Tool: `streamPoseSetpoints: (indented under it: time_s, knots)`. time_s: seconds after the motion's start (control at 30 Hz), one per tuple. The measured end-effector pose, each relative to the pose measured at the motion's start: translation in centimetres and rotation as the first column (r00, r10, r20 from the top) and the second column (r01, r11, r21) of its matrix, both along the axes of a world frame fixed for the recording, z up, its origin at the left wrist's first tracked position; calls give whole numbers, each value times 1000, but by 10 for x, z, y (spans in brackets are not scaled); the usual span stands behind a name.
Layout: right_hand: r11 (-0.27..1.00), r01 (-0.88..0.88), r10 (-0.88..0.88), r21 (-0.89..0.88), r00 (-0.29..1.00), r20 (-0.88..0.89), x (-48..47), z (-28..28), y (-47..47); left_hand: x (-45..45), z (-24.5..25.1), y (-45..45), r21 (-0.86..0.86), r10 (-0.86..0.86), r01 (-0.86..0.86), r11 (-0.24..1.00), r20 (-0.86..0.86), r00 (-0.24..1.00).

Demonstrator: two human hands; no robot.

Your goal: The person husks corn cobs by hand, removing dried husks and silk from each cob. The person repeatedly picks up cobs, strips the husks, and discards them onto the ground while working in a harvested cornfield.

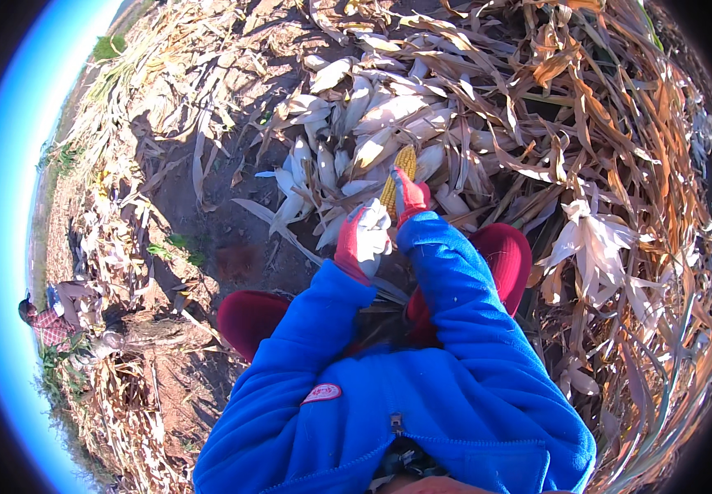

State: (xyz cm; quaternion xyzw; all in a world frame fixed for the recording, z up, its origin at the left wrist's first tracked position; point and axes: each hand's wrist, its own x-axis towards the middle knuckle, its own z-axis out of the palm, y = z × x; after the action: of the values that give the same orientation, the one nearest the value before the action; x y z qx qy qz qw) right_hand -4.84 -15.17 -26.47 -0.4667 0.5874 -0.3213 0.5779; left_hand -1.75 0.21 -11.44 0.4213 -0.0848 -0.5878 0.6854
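A yellow ear of corn (404, 165) with its kernels bare is held in my right hand (410, 194), which wears a red and pale work glove. Just to the left and a little nearer to me is my left hand (367, 238), gloved alike, with its fingers curled in; whether it grips anything I cannot tell. Beyond both hands lies a heap of corn ears in pale dry husks (387, 117). Both my sleeves are blue, and my knees in dark red show on either side.
Dry corn stalks and leaves (615, 111) are piled along the right side, with an opened pale husk (590, 241) on them. Bare soil (208, 204) shows left of the heap. At the far left, another person (53, 324) in a checked shirt is among the stalks.
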Motion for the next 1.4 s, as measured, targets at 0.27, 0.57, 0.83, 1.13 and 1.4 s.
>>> streamPoseSetpoints:
  time_s: [0.27, 0.57, 0.83, 1.13, 1.4]
  knots:
    - [972, 152, -128, -180, 982, 139, -16, -1, 21, 15, -3, 95, 233, -441, 397, 888, 674, 592]
    - [822, -370, 226, 433, 910, 348, -18, -30, 137, 108, 92, 40, -43, -77, 369, 929, 950, 304]
    - [964, -32, -194, 266, 599, 776, 99, 122, -73, 221, 73, 69, -204, 411, -356, 912, 461, 787]
    - [788, -591, 436, 172, 734, 521, 82, -15, 14, 277, 59, 89, -477, 217, -101, 873, 195, 956]
    - [367, -886, 729, -282, 463, -504, 110, -134, 131, 215, 97, 65, -335, 471, -349, 875, 423, 774]
